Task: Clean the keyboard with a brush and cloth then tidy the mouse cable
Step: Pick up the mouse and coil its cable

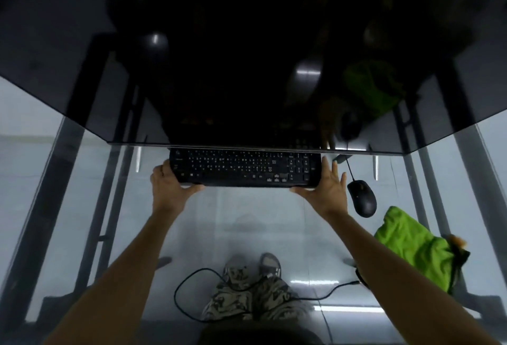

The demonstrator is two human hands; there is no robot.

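The black keyboard (245, 167) lay on the glass bench (82, 180), its white key letters too small to read. The left hand (170, 184) gripped its left end. The right hand (325, 188) held its right end, fingers straight. The black mouse (362, 198) and green cloth (411, 243) lay just right.

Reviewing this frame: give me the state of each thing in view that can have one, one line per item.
keyboard: flat on the glass desk, held at both ends.
left hand: grips the keyboard's left end, thumb under the front edge.
right hand: fingers straight against the keyboard's right end.
mouse: lying free, right of the keyboard.
mouse cable: loose, looped, untidied.
green cloth: crumpled, unused, at the right.
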